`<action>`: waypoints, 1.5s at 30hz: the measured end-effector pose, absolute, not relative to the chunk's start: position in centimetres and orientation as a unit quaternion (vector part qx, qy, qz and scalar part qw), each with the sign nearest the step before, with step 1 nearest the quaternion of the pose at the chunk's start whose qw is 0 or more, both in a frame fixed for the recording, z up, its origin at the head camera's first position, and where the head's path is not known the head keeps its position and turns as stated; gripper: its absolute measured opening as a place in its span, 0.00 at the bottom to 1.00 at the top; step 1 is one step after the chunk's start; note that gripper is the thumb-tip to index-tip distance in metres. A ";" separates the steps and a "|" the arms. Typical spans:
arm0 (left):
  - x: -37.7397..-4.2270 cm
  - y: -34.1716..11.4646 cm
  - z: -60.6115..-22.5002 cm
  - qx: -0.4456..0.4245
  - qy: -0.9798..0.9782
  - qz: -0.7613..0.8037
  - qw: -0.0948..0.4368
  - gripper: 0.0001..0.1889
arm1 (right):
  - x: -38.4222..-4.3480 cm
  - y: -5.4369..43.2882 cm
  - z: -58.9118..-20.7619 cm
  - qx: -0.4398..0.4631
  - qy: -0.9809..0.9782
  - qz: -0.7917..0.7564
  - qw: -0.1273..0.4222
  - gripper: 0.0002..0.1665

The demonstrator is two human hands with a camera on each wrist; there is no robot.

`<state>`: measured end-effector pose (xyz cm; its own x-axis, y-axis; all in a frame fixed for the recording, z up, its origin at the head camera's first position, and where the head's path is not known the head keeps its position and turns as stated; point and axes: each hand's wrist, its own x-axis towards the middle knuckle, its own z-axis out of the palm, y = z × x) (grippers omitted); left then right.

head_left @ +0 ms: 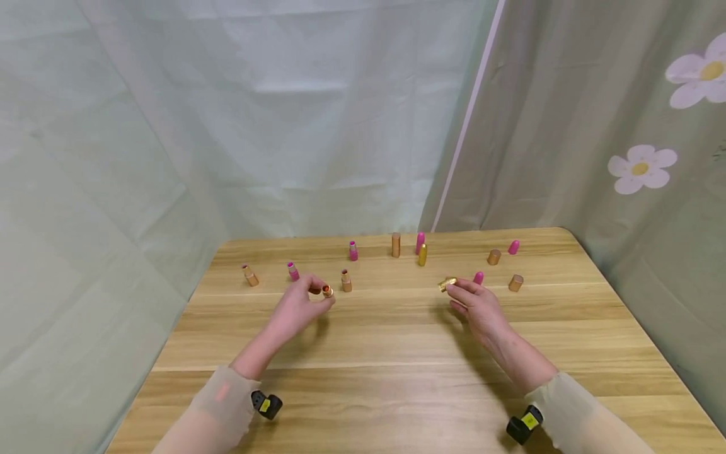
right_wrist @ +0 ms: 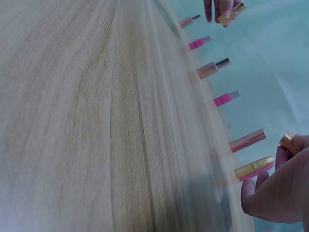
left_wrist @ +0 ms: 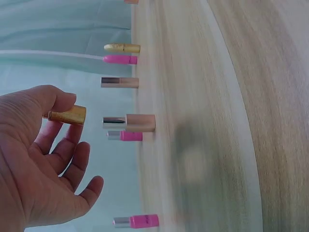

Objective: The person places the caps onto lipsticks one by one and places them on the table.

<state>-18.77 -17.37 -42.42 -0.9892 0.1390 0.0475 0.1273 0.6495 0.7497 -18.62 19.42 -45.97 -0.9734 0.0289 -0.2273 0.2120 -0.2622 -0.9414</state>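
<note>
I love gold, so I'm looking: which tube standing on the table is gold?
The gold tube just in front of the tall pink tube. The others standing there have pink or copper bodies.

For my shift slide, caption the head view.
Left hand holds a lipstick tube, right hand a gold cap, above a wooden table.

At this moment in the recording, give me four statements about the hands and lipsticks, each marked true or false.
1. The left hand holds an uncapped gold lipstick base. True.
2. The right hand holds a pink cap. False: it holds a gold cap.
3. The closed gold lipstick stands nearer the person than the closed pink lipstick. True.
4. Both copper-coloured caps are left of the closed gold lipstick. False: both are right of it.
</note>
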 end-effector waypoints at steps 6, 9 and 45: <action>-18.4 -16.5 -42.4 0.096 0.914 0.394 -0.006 0.13 | -18.5 19.3 -46.0 0.095 0.601 -0.792 0.057 0.14; -18.3 -16.1 -42.4 0.112 0.915 0.387 -0.017 0.13 | -18.5 19.3 -46.1 0.093 0.596 -0.796 0.056 0.11; -19.1 -11.3 -41.5 0.199 0.926 0.312 -0.076 0.08 | -18.5 17.1 -46.2 0.076 0.569 -0.817 0.044 0.20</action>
